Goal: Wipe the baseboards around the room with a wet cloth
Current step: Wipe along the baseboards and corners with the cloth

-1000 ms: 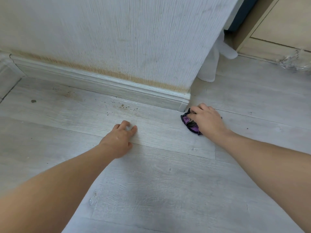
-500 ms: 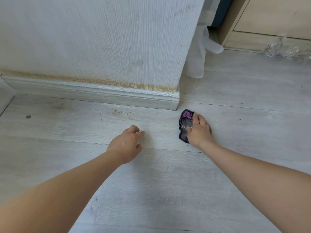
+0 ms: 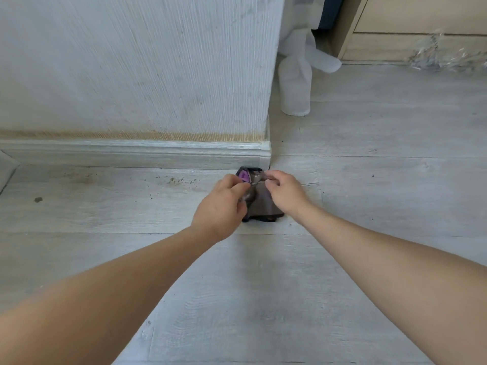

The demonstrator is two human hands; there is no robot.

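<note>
The cloth point(image 3: 259, 200) lies on the floor point(image 3: 263, 299) just near the baseboard point(image 3: 131, 154) corner. It looks soft, limp and light. Both the left hand point(image 3: 221, 206) and right hand point(image 3: 286, 192) pinch its far edge; bunching it there should give a firm hold.

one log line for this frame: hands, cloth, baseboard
left hand: pinches cloth | right hand: pinches cloth | cloth: on floor by baseboard corner | wiping: not underway

Cloth point(image 3: 259, 204) lying on floor point(image 3: 263, 299) at frame centre, just below baseboard point(image 3: 131, 154) corner; left hand point(image 3: 221, 206) and right hand point(image 3: 283, 192) flanking, both gripping it.
</note>
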